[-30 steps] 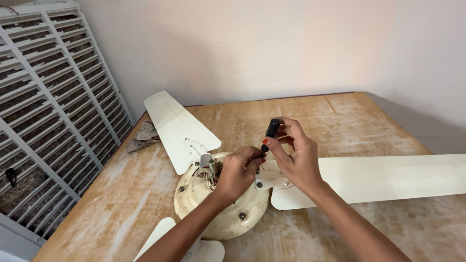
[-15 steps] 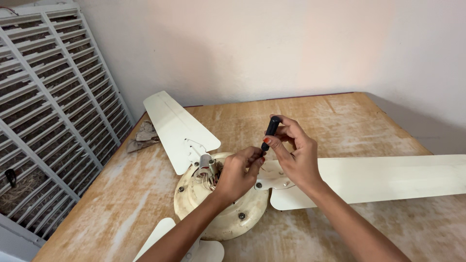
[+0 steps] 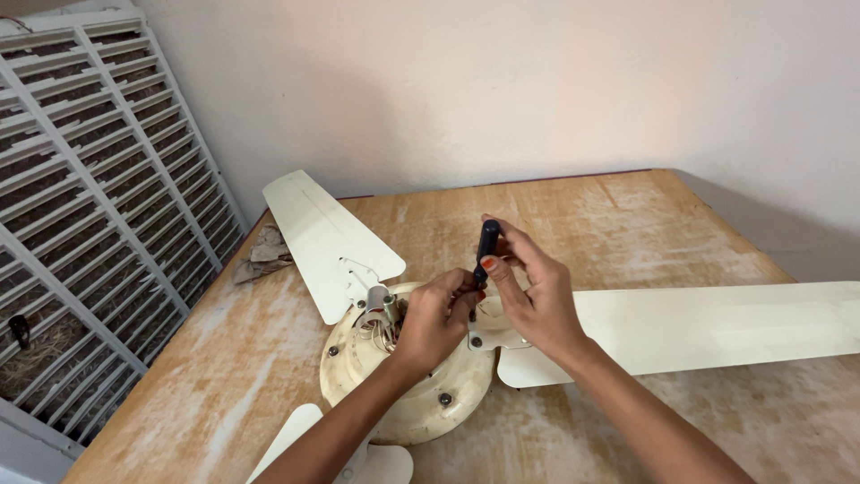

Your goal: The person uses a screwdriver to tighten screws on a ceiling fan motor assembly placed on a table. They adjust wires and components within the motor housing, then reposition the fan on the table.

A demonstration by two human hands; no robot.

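Observation:
A cream ceiling fan lies on a worn wooden table, its round motor housing facing up. My right hand grips a screwdriver with a dark handle, held upright over the bracket of the right blade. My left hand pinches the lower part of the screwdriver near its tip, resting on the housing. The screw under the tip is hidden by my fingers. A second blade points to the far left and a third blade pokes out at the near edge.
A large white louvred panel leans at the left of the table. A crumpled brown rag lies near the table's left edge. A plain wall stands behind the table.
Both hands stay at the same spot on the fan. The screwdriver handle has tilted slightly as my right hand turns on it.

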